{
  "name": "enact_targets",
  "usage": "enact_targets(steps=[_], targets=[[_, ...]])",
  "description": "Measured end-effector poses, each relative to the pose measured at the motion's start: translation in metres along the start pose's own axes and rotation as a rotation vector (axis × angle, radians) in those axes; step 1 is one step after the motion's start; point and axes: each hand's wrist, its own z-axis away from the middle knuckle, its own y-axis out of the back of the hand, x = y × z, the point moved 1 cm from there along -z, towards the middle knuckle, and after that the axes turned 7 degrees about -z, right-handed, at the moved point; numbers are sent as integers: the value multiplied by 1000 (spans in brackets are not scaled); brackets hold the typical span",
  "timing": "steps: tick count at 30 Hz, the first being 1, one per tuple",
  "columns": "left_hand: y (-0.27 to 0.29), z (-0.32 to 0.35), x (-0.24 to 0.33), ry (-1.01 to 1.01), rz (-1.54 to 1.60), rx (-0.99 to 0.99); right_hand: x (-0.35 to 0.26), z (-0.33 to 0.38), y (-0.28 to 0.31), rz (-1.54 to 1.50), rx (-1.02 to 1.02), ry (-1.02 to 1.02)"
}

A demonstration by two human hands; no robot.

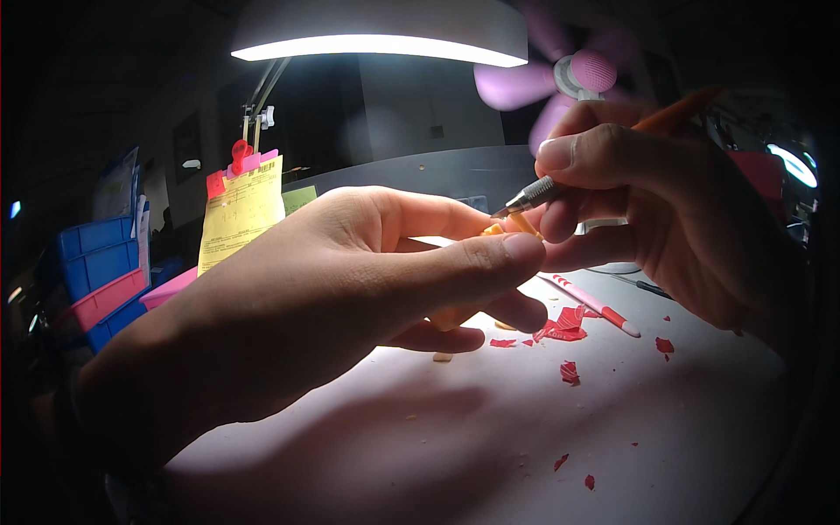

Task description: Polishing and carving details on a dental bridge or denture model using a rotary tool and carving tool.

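Between the thumb and fingers of my left hand (341,271) is a small yellow-orange piece (525,224), mostly covered by the fingertips, so its full shape is hidden. My right hand (652,184) grips a craft knife (535,194) with a knurled metal collar and an orange handle rising behind the hand. The knife's tip points down and left, right at the yellow-orange piece; whether it touches cannot be made out. Fingertips of both hands come close together around the piece. Below them, red scraps (564,327) lie on the white table (560,464).
A red-and-white pen (599,306) lies by the scraps. Overhead glows a lamp (381,39), with a pink fan (582,74) to its right. At left stand blue bins (98,254), a pink bin (109,300) and a clipped yellow sheet (241,214).
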Motion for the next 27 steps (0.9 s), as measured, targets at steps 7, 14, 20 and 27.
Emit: enact_targets(steps=[7,14,20,27], targets=[[-1,1,0,-16,-4,13,-7,9,-2,-41,-39,19],[-3,-1,1,9,16,-31,-1,11,-11,91,84,72],[-3,1,1,34,-16,-63,-6,-2,-13,-62,8,-41],[-3,0,0,21,-16,-19,8,11,-5,20,106,93]])
